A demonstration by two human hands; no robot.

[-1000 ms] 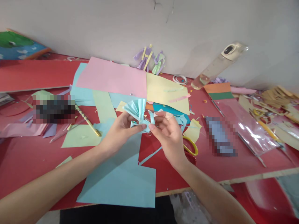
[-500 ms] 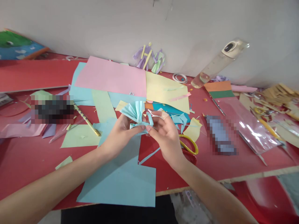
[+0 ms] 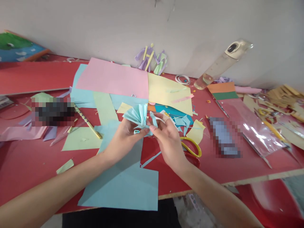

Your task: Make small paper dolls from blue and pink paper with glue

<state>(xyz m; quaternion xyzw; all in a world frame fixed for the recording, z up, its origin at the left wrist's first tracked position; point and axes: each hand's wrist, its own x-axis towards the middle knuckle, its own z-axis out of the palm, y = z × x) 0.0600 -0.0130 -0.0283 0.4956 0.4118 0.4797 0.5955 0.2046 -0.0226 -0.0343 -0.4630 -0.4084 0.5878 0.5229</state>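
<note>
Pleated light-blue paper point(image 3: 137, 114), fanned out at the top, is pinched in my left hand point(image 3: 125, 134). My right hand point(image 3: 167, 134) has its thumb and fingers closed on a small folded strip of the same blue paper point(image 3: 154, 119), beside the fan. The two thumbs nearly meet at the base of the piece, so the join there is partly hidden. Beneath my hands a large blue paper sheet point(image 3: 125, 186) lies on the red table. Scissors with yellow and red handles point(image 3: 193, 147) rest next to my right wrist, their blades out of sight.
Pink paper point(image 3: 116, 77) and yellow paper point(image 3: 169, 90) lie behind my hands. Small paper figures point(image 3: 148, 58) lean on the wall near a clear bottle point(image 3: 217, 66). A striped pencil point(image 3: 87, 122) is at left; a clear pink plastic sleeve point(image 3: 258, 126) is at right.
My fingers have shifted slightly around the blue paper piece. The fan has turned a little, and a small rolled end now shows below it by my left thumb.
</note>
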